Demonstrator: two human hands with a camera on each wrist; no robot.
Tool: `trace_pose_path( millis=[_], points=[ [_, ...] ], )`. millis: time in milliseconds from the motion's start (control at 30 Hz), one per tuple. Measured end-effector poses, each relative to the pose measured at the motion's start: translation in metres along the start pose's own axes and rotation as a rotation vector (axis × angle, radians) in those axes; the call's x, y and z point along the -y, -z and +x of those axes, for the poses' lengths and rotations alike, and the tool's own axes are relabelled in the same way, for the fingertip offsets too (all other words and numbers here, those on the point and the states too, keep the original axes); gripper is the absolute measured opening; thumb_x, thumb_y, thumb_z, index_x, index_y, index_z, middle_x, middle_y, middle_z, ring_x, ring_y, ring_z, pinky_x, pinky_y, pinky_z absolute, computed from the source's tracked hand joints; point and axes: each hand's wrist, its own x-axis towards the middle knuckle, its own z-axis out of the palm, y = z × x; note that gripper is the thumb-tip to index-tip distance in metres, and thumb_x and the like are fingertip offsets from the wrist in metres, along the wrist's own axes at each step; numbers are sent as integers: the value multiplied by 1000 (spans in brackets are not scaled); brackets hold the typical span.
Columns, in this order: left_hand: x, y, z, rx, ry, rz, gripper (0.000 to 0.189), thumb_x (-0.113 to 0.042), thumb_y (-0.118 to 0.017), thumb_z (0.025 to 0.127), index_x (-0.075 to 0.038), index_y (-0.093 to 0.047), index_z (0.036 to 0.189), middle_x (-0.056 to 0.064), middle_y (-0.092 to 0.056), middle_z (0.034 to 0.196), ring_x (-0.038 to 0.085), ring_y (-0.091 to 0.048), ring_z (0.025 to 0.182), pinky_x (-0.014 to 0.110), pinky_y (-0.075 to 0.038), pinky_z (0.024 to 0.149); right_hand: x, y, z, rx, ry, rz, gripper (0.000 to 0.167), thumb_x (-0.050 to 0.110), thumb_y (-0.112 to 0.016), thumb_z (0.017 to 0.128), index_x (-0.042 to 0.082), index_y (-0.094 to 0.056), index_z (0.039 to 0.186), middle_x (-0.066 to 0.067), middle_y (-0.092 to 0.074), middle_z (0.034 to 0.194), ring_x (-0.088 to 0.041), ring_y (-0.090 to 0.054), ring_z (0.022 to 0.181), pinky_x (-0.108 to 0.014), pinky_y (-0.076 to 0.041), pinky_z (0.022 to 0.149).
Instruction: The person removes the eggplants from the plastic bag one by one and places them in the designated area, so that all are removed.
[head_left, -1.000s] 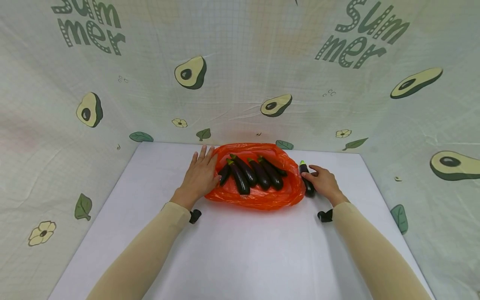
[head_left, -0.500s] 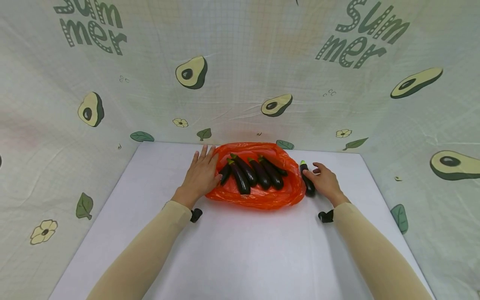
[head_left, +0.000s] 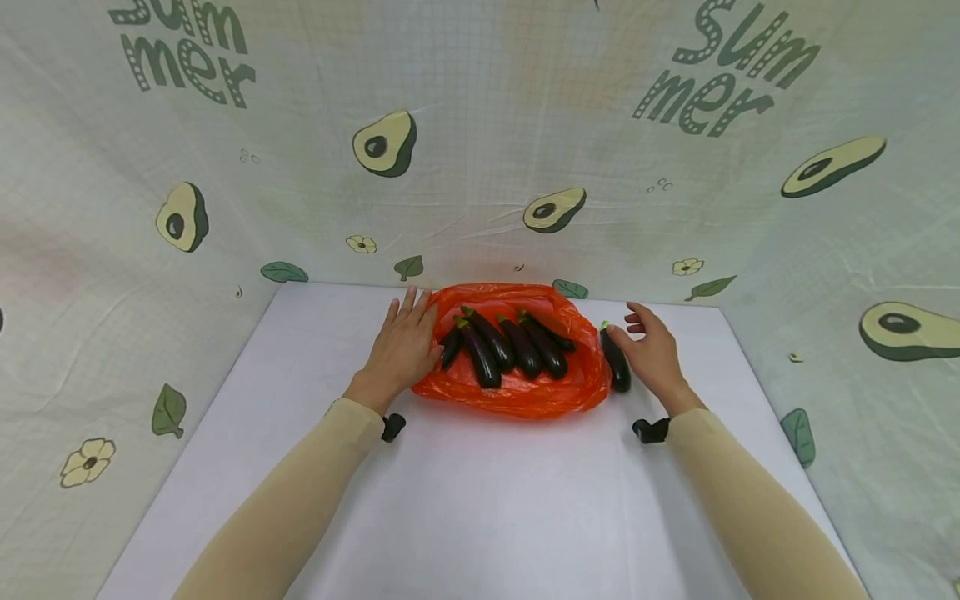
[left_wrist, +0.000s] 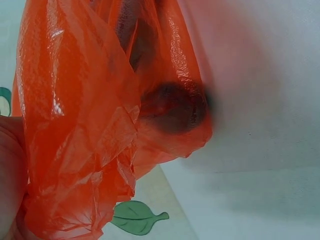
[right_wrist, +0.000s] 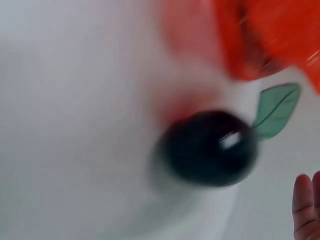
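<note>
An open red plastic bag [head_left: 517, 408] lies on the white table with several dark eggplants [head_left: 480, 354] inside. At its left rim is my left hand [head_left: 401, 350], fingers extended and spread, touching the plastic. The left wrist view has the crinkled bag [left_wrist: 80, 125] beside part of that hand [left_wrist: 10, 175]. One more eggplant [head_left: 615, 358], with a green stem end, lies on the table just outside the bag's right side. My right hand [head_left: 652, 350] hovers above and right of it, thumb and fingers apart. Its rounded end fills the middle of the right wrist view.
A white table [head_left: 480, 500] reaches up to a cloth backdrop [head_left: 465, 167] printed with avocados, leaves and lettering. The cloth also stands at the left and right sides. Black wrist-camera mounts [head_left: 651, 431] stick out from both sleeves.
My right hand has come up off the loose eggplant and moved slightly away from the body, its fingers parting. The left hand and the bag have barely shifted.
</note>
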Motion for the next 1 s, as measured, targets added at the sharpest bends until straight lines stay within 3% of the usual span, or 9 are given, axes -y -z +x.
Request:
trace_pose_path(
  millis=[100,200,333,467,567,667,833,1000],
  points=[
    [0,1,0,-5,0,1,80,-34,-73,99,-2,-36,163,17,-21,175,38,-12,164,56,-9,133,27,-2,-3,-75,44,55,65,38,-63,105,9,-43,160,-21,-59,144,-39,-58,127,-57,-52,107],
    [-1,2,-1,-3,4,-4,80,-32,-73,99,-2,-36,163,17,-21,175,38,-12,164,55,-9,133,57,-6,-9,-121,89,106,59,32,-65,105,12,-47,157,-17,-62,140,-33,-62,123,-43,-56,103],
    [-2,4,-2,1,8,-12,80,-31,-73,99,-2,-36,163,17,-21,175,38,-12,164,55,-9,133,93,-19,-20,-95,157,186,54,29,-68,104,14,-52,154,-14,-65,136,-29,-65,117,-27,-54,94],
    [-4,4,-2,6,15,-16,79,-30,-73,99,-2,-36,163,16,-21,175,38,-12,164,55,-9,133,118,-42,-29,6,181,272,55,29,-73,101,17,-55,152,-13,-66,135,-27,-66,116,-36,-56,97],
    [-5,4,-2,11,17,-24,79,-30,-73,99,-2,-36,163,16,-20,176,38,-10,165,54,-9,133,129,-61,-35,73,166,342,55,24,-75,100,17,-57,151,-12,-67,134,-28,-67,116,-48,-56,102],
    [-5,3,-1,13,17,-32,78,-30,-72,100,-2,-36,163,16,-19,176,37,-8,165,54,-8,133,136,-79,-37,136,139,384,56,21,-76,100,17,-56,152,-11,-66,138,-30,-66,120,-51,-55,106],
    [-5,2,-1,10,23,-23,78,-30,-72,100,-3,-36,163,15,-20,176,36,-8,165,54,-10,133,138,-107,-34,247,66,357,61,27,-74,101,25,-50,157,-12,-60,148,-30,-62,131,-50,-56,107],
    [-6,2,-2,12,24,-43,78,-29,-72,100,-2,-36,163,16,-20,176,36,-8,165,55,-10,133,134,-129,-31,282,22,327,65,29,-77,98,22,-50,157,-12,-59,149,-31,-62,133,-50,-57,106]
  ],
)
